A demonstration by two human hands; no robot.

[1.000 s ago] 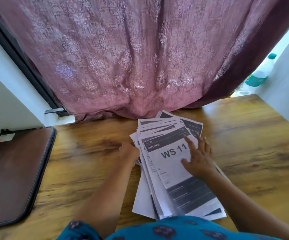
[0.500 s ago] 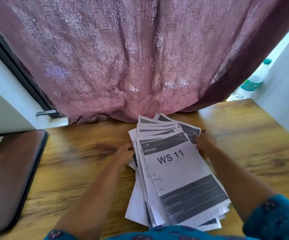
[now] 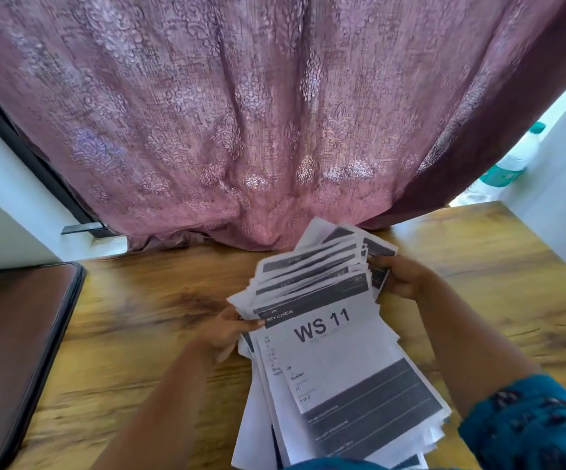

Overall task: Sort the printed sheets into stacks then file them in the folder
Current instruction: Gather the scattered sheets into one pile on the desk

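On the wooden table [image 3: 146, 334] we now grip the loose pile of sheets [image 3: 339, 361] from both sides: left hand [image 3: 222, 329] pinching its left edge, right hand [image 3: 402, 276] clasping the far right corner, no longer flat on top. Nothing is sorted yet. Our folder [image 3: 13, 351] lies closed, well apart at left.

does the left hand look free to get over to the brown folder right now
Probably not right away. The left hand is gripping the left edge of the printed sheets, with the right hand on the far right edge. The bare wooden table between it and the brown folder looks unobstructed once it lets go.
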